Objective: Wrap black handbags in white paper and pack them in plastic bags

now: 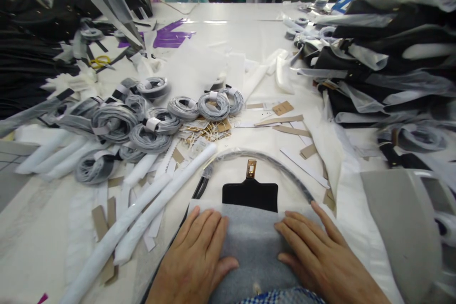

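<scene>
A black bag covered by a thin white translucent sheet (pixel 254 242) lies before me. My left hand (pixel 197 256) rests flat on the sheet's left side, fingers stretched out and thumb pointing inward. On its right side my right hand (pixel 317 254) lies with fingers extended, the index finger near the handle's right end. Beyond the sheet's upper edge a black tab (pixel 250 194) sticks out, bearing a gold metal clasp (pixel 251 169). The bag's handle (pixel 285 171), wrapped in clear plastic, arches around the tab. Most of the bag is hidden under the sheet and my hands.
Coiled, wrapped straps (pixel 116 121) and white paper rolls (pixel 142 213) lie left. Tags with strings (pixel 204 130) and cardboard strips (pixel 280 121) are scattered ahead. Wrapped black bags (pixel 399 57) pile up at right, above a grey plastic object (pixel 399 228). Yellow-handled scissors (pixel 99 61) lie far left.
</scene>
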### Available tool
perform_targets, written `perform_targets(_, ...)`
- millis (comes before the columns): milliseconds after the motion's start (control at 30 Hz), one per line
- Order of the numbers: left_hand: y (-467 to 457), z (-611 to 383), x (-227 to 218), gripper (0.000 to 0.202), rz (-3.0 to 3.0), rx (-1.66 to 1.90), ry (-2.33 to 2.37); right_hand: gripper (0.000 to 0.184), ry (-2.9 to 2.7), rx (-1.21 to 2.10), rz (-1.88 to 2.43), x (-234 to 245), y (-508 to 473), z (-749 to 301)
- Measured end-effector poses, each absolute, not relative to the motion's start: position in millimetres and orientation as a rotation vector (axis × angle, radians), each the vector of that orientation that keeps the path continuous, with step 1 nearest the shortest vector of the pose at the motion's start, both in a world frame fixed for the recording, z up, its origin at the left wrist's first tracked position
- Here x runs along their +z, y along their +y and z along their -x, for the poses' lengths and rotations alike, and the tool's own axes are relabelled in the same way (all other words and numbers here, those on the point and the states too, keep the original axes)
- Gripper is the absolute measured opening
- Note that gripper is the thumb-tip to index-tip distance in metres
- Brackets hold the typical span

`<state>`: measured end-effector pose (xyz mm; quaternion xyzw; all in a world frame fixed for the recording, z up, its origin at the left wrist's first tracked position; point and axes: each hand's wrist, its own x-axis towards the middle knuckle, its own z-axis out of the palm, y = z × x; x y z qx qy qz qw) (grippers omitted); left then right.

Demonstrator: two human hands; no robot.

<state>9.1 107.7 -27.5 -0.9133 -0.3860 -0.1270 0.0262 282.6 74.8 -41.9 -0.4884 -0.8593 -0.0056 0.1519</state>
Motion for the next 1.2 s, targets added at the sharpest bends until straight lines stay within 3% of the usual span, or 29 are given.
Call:
perform_targets(333, 120, -6, -9, 0.032, 3.070, -0.655, -1.198, 0.025, -2.495, 0.282, 1.320, 7, 100, -287)
perform_targets(633, 132, -4, -19, 0.047, 3.260, -0.510, -1.250, 0.031, -2.517, 0.423, 1.408, -22, 100, -294)
perform_targets(1033, 124, -17, -41, 0.036, 3.037, -0.129, -1.310, 0.042, -2.653, 0.261, 1.574, -40, 100, -277)
perform_targets(1200, 120, -26, -36, 0.035, 2.958, -0.275, -1.187, 0.032, -2.472, 0.066, 1.464, -40, 97, -276)
